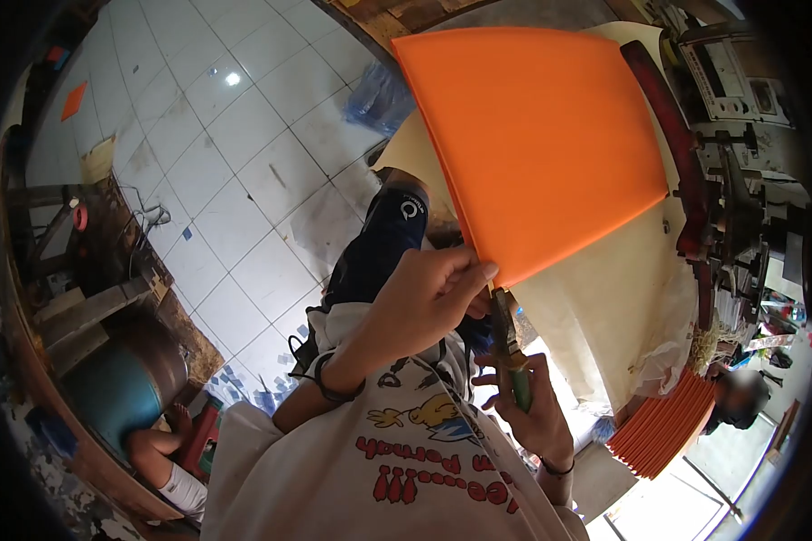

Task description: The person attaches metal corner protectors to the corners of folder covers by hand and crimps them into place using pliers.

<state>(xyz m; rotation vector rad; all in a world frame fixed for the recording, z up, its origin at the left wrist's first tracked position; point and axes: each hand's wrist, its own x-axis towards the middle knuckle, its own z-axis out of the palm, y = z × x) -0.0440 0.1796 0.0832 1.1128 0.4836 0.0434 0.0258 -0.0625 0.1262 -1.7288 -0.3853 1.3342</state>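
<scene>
A large orange folded sheet [541, 144] with layered edges lies in front of me. My left hand [442, 293] is closed, pinching its near corner between thumb and fingers. In my right hand [532, 410] is a hand tool [505, 325] with dark metal jaws and a green handle, like pliers or shears. The tool's tip meets the pinched corner from below. Whether the jaws are apart or closed I cannot make out. Part of my left fingers is hidden behind the sheet's corner.
Beige paper [595, 307] lies under the orange sheet. A dark red curved metal bar [672, 135] and machine parts stand along the right. An orange stack [663, 424] sits lower right, near another person's head [740, 397]. A seated person's leg [158, 455] shows lower left, beside a blue-green drum [122, 388].
</scene>
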